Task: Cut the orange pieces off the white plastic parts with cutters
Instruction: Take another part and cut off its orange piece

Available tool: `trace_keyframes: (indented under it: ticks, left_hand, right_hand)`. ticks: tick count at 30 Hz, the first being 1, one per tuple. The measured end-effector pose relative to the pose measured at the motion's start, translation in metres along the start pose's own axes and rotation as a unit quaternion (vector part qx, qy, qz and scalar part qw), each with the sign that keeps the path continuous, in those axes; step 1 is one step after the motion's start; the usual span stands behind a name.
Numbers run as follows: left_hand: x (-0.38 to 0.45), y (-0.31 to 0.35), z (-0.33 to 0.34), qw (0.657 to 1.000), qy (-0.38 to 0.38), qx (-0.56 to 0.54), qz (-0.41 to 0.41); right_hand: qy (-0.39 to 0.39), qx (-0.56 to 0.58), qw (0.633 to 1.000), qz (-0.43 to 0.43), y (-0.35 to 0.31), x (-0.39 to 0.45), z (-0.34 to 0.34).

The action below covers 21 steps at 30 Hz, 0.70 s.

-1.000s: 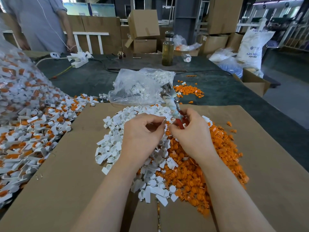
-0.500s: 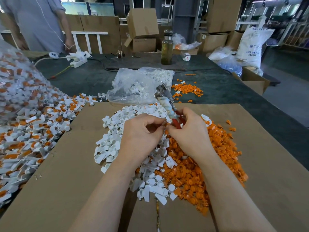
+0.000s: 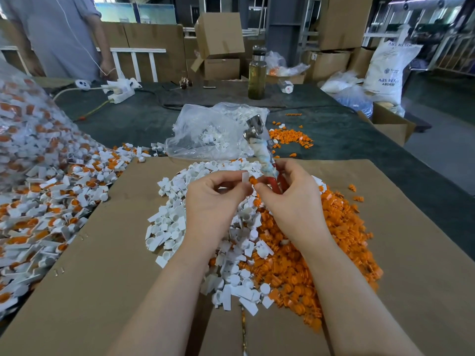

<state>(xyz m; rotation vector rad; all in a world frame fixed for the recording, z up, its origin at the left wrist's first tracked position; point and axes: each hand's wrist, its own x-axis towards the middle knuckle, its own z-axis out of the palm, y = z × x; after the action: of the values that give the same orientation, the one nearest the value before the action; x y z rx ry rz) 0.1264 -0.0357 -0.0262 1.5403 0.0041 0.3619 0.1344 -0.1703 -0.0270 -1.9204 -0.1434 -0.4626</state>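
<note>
Orange piece between hands (touching).

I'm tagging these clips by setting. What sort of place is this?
Probably a small factory or warehouse floor: stacked cardboard boxes, a resin sack, and a bench heaped with white parts and orange pieces.

White plastic part upright, orange piece touching it, beside raised red-handled cutters.
</note>
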Motion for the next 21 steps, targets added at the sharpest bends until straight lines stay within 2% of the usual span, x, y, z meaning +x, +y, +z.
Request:
trace_keyframes:
  ticks: [7,16,21]
  left_hand:
    - [0.0000,0.0026,-0.0022,1.000,-0.005,0.004,0.011]
    - [-0.0026,0.0063,-0.0026,0.994,-0.007,0.090,0.056]
    - [-0.0027,0.0050,-0.0021,0.998,-0.004,0.048,0.027]
  right_hand:
    - [0.023,-0.005,1.000,-0.012,-0.0021,-0.0021,0.0027]
    - [0.038,-0.033,0.999,-0.020,-0.0018,-0.0014,0.0027]
    - [0.043,-0.037,0.998,-0.025,-0.0032,-0.0015,0.0037]
